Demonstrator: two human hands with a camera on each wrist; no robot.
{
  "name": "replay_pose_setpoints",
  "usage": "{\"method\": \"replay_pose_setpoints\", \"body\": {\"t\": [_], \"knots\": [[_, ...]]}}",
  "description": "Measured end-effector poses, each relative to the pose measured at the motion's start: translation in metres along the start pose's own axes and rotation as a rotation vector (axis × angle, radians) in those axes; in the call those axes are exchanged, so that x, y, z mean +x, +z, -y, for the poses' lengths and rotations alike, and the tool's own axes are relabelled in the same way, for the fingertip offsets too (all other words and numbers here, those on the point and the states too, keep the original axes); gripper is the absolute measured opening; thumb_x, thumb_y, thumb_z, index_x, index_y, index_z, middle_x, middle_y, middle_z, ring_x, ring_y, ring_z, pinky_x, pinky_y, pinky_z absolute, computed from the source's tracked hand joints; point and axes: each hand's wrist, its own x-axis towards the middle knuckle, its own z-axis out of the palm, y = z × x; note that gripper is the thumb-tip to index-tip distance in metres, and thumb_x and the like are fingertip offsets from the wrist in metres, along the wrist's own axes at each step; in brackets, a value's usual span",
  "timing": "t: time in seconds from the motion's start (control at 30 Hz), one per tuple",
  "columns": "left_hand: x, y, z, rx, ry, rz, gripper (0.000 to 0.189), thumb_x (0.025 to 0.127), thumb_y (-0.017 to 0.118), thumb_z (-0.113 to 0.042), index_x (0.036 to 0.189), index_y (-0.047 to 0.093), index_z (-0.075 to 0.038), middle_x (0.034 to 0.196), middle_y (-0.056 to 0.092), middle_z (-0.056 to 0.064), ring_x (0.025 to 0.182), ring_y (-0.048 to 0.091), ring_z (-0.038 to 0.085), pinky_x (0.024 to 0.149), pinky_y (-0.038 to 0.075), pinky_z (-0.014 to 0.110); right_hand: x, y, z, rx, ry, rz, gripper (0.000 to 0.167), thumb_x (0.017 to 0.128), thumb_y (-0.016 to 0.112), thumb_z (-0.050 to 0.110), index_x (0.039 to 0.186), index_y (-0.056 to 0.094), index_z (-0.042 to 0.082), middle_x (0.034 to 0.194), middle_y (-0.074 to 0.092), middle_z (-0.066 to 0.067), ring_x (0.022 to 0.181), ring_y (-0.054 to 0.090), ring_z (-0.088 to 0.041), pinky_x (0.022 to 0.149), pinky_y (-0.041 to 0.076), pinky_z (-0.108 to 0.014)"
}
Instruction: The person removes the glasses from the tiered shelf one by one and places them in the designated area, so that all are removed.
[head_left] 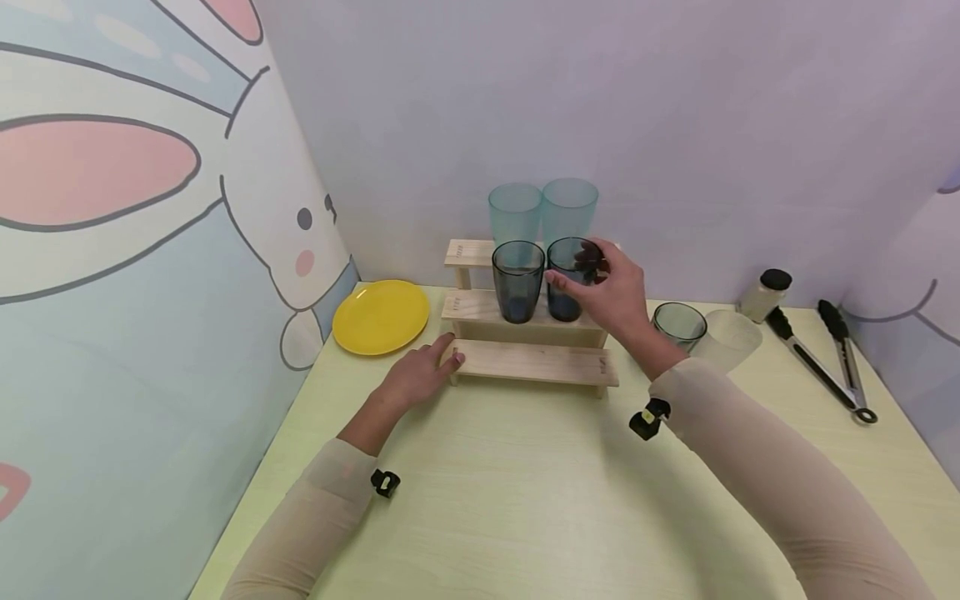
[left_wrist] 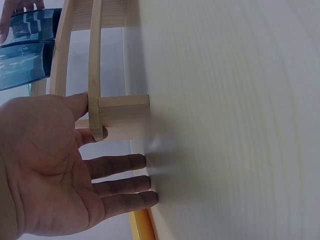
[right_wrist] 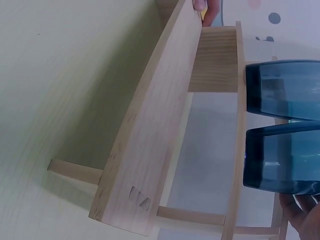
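A three-step wooden rack (head_left: 532,362) stands against the wall. At its left end, my left hand (head_left: 416,377) pinches the lowest step between thumb and index finger; the other fingers (left_wrist: 120,187) extend towards the tabletop in the left wrist view. Two dark blue-grey glasses sit side by side on the middle step. My right hand (head_left: 621,293) holds the right-hand dark glass (head_left: 564,302) near its rim, with the thumb in front. The left-hand dark glass (head_left: 517,292) stands close beside it. Behind them, two light teal glasses (head_left: 514,212) stand on the top step.
A yellow plate (head_left: 381,317) lies left of the rack. To the right stand a greenish glass (head_left: 679,323), partly behind my right forearm, a clear round item (head_left: 731,337), a black-lidded jar (head_left: 765,293) and black-tipped tongs (head_left: 821,371). Walls border the table at the back and sides.
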Motion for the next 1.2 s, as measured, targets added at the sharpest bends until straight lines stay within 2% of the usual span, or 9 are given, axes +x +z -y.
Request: {"method": "replay_pose_setpoints", "body": {"t": [0.1, 0.3, 0.4, 0.67, 0.87, 1.0, 1.2], "knots": [[0.0, 0.0, 0.0, -0.001, -0.001, 0.0, 0.075, 0.115, 0.038, -0.064, 0.176, 0.028, -0.022, 0.166, 0.054, 0.024, 0.154, 0.052, 0.047, 0.125, 0.043, 0.064, 0.0, -0.003, -0.001, 0.025, 0.01, -0.003, 0.085, 0.09, 0.09, 0.056, 0.157, 0.059, 0.014, 0.135, 0.073, -0.013, 0.121, 0.071, -0.034, 0.098, 0.058, -0.049], [0.0, -0.001, -0.001, 0.008, 0.005, -0.001, 0.075, 0.116, 0.037, -0.065, 0.176, 0.028, -0.021, 0.166, 0.055, 0.024, 0.153, 0.053, 0.047, 0.124, 0.044, 0.064, -0.002, -0.015, 0.001, 0.058, 0.015, -0.003, 0.081, 0.09, 0.091, 0.054, 0.156, 0.062, 0.017, 0.136, 0.074, -0.011, 0.12, 0.073, -0.031, 0.086, 0.053, -0.027], [0.0, -0.001, -0.001, 0.005, 0.003, -0.002, 0.075, 0.115, 0.038, -0.065, 0.176, 0.028, -0.022, 0.165, 0.055, 0.024, 0.152, 0.054, 0.047, 0.125, 0.044, 0.063, -0.003, -0.021, 0.003, 0.099, 0.027, 0.007, 0.079, 0.09, 0.092, 0.052, 0.156, 0.063, 0.02, 0.138, 0.074, -0.01, 0.121, 0.072, -0.028, 0.083, 0.052, -0.019], [0.0, -0.001, 0.0, 0.003, 0.009, -0.003, 0.075, 0.116, 0.038, -0.065, 0.176, 0.029, -0.02, 0.164, 0.057, 0.024, 0.15, 0.055, 0.047, 0.123, 0.045, 0.064, -0.005, -0.043, 0.004, 0.147, 0.064, 0.014, 0.074, 0.091, 0.091, 0.049, 0.155, 0.063, 0.024, 0.139, 0.075, -0.007, 0.128, 0.07, -0.015, 0.097, 0.053, -0.02], [0.0, -0.001, 0.0, -0.009, 0.003, 0.001, 0.076, 0.115, 0.039, -0.065, 0.175, 0.03, -0.02, 0.163, 0.057, 0.024, 0.151, 0.055, 0.047, 0.124, 0.045, 0.063, -0.007, -0.062, -0.001, 0.163, 0.048, 0.01, 0.07, 0.092, 0.092, 0.043, 0.153, 0.065, 0.023, 0.139, 0.075, -0.008, 0.116, 0.069, 0.002, 0.091, 0.055, -0.013], [0.0, 0.0, 0.001, -0.013, 0.001, -0.002, 0.076, 0.115, 0.04, -0.065, 0.176, 0.029, -0.021, 0.164, 0.056, 0.023, 0.152, 0.054, 0.046, 0.125, 0.044, 0.064, -0.01, -0.076, -0.007, 0.148, 0.042, 0.016, 0.068, 0.093, 0.091, 0.04, 0.154, 0.064, 0.026, 0.138, 0.075, -0.005, 0.115, 0.069, 0.003, 0.089, 0.054, -0.011], [0.0, 0.001, 0.001, -0.012, 0.006, -0.001, 0.076, 0.115, 0.039, -0.064, 0.176, 0.029, -0.02, 0.164, 0.056, 0.024, 0.153, 0.053, 0.047, 0.125, 0.043, 0.064, -0.013, -0.096, -0.02, 0.113, 0.059, 0.002, 0.067, 0.093, 0.091, 0.038, 0.154, 0.065, 0.029, 0.126, 0.077, 0.012, 0.111, 0.069, 0.003, 0.084, 0.053, -0.01]]}}
